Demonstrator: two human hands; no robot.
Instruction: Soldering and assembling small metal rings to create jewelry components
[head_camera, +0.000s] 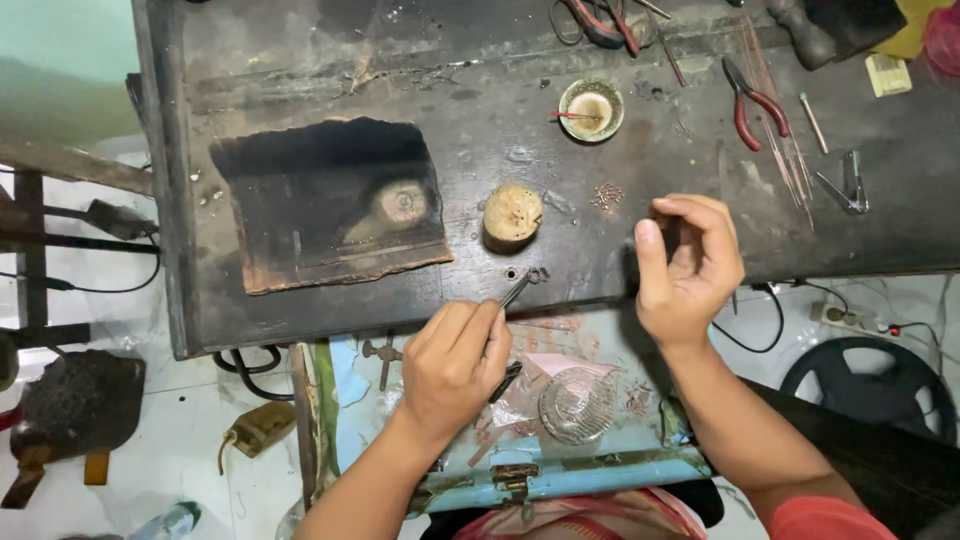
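Observation:
My left hand (455, 362) grips dark tweezers (516, 291) whose tips reach a small metal ring piece (537, 275) lying near the front edge of the dark workbench (300, 310). My right hand (688, 265) hovers over the bench edge with fingers curled and thumb raised; a dark shape shows inside the curl, but I cannot make out what it is. Just behind the ring piece stands a round wooden block (512, 214), with a pile of tiny copper bits (606, 195) to its right.
A charred board (330, 200) lies at bench left. A small dish (591, 109), red-handled pliers (750, 105), thin rods (785, 140) and a metal clip (848, 185) sit toward the back right. Below the bench, an open blue drawer (560, 478) holds a glass bowl (577, 404).

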